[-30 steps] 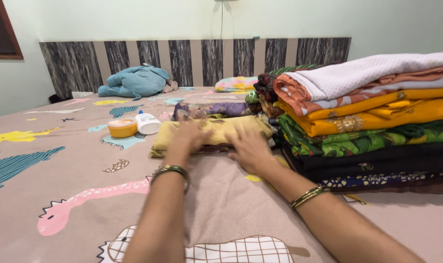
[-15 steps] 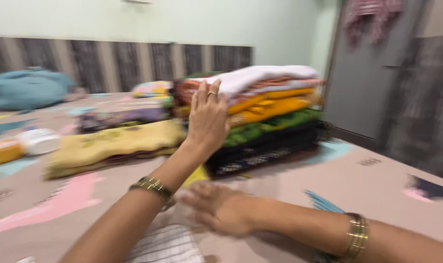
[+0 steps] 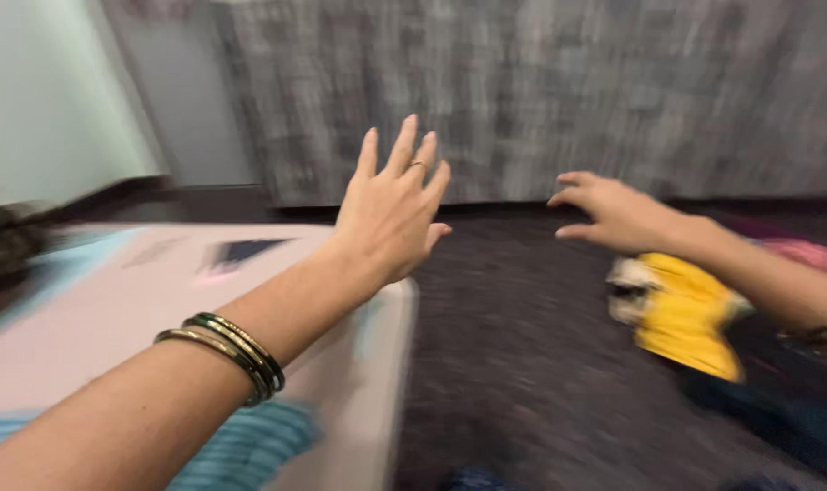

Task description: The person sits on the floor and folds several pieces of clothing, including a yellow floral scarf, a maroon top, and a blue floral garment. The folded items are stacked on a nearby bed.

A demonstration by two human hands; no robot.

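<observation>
Both hands are open and hold nothing. The left hand point(image 3: 391, 214) is up over the bed point(image 3: 113, 309). The right hand point(image 3: 614, 214) reaches out above yellow clothes point(image 3: 691, 314) on the floor point(image 3: 514, 364).

The view has swung right, away from the stack of folded clothes and the yellow folded cloth on the bed, which are now out of sight. Both hands have lifted off the cloth: the left hand point(image 3: 391, 214) is raised with fingers spread over the bed's corner point(image 3: 377, 318), and the right hand point(image 3: 614, 214) reaches out empty above a yellow garment point(image 3: 691, 318) lying on the dark floor point(image 3: 514, 364).
</observation>
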